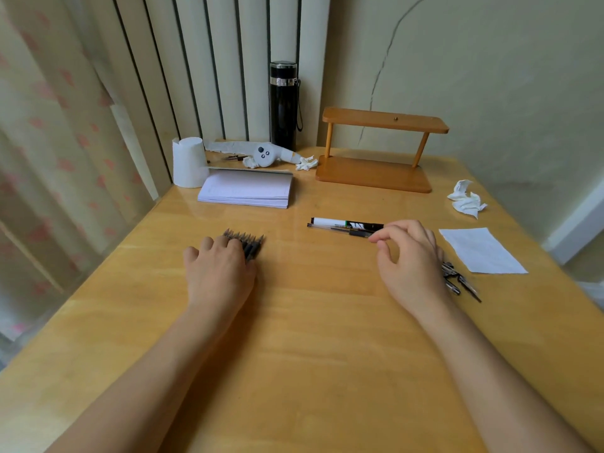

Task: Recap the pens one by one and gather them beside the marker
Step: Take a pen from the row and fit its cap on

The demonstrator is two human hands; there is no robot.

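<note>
head view: the left hand (217, 273) lies palm down on the wooden table (310, 338), its fingers close together and laid flat over a tight row of uncapped pens (250, 245); the dark pointed tips stick out past the fingertips, toward the far edge

the right hand (408, 256) is well apart from it, on the right side of the table, with its fingers loosely bent. its thumb and forefinger come together at the near end of a clear pen (336, 228), but i cannot tell whether they pinch it or only touch it. that pen lies flat, just beside the marker (343, 222) and parallel with it, on the side nearer the person. the marker has a white barrel and a black cap end

behind the right hand, partly hidden by it, sits a small heap of pen caps (459, 279), touching the corner of a flat white sheet of paper (480, 250). a crumpled tissue (467, 199) lies further back. along the far edge stand a wooden shelf (376, 178), a black flask (283, 106), a white notepad (245, 191) and a roll of white paper (189, 163)
</note>
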